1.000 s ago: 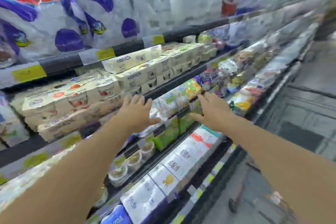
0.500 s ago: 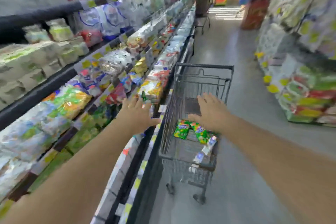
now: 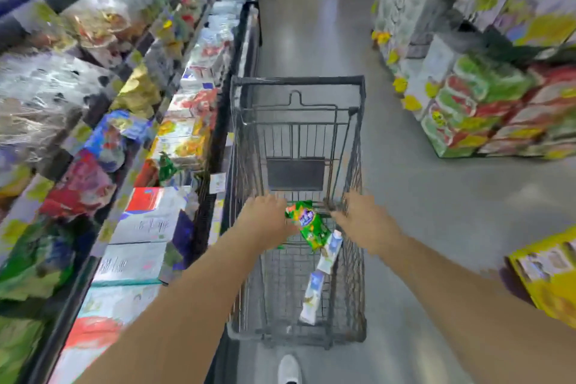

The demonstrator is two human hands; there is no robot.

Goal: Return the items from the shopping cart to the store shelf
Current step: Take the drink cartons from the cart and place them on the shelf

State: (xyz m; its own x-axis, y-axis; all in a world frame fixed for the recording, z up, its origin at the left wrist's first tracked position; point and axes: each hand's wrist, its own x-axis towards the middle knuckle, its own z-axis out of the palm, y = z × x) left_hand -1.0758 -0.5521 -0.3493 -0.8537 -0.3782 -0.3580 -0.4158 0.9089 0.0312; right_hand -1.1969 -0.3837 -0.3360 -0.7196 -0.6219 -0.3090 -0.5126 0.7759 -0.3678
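Snack bag in cart, btwn left hand & right hand.

Bare forearms, no sleeves; light grey shoe.

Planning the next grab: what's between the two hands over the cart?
In the head view, a green snack packet lies between the left hand and right hand, inside the shopping cart.

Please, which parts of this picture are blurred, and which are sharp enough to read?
Head view: the left shelf goods and the stacks on the right are smeared; the cart and green packet are clearer; both hands' fingertips are soft; straight lines bow near the edges.
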